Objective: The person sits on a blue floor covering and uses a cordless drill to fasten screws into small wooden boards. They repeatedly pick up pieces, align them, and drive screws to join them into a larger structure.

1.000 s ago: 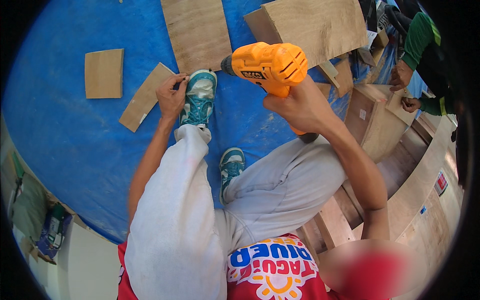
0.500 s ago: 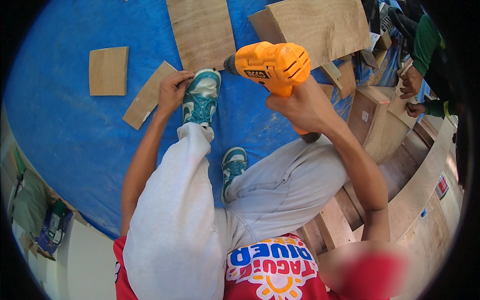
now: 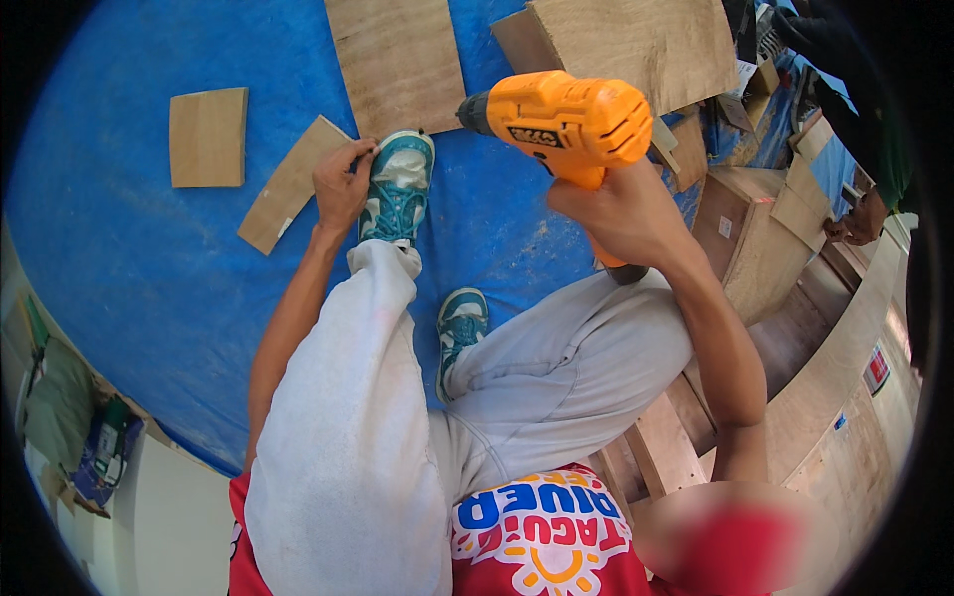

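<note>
My right hand (image 3: 628, 212) is wrapped round the handle of an orange cordless drill (image 3: 571, 114), whose dark chuck points left over the near edge of a plywood board (image 3: 396, 65). The thin tip beyond the chuck is hard to make out. My left hand (image 3: 343, 184) is closed in a pinch beside the toe of my teal and white shoe (image 3: 400, 184). Whatever those fingers hold, if anything, is too small to tell. A narrow plywood strip (image 3: 278, 199) lies just left of that hand. The shoe's toe is at the board's near edge.
A square plywood piece (image 3: 208, 138) lies on the blue tarp (image 3: 119, 258) at the left. Larger boards (image 3: 636, 50) rest at the far right. A wooden box (image 3: 740, 223) stands beside my right arm. At the right edge is another person's hand (image 3: 863, 221).
The drill and my right hand have shifted right and slightly away from the board's edge. My left hand stays pinched beside the shoe. The other person's hands have moved.
</note>
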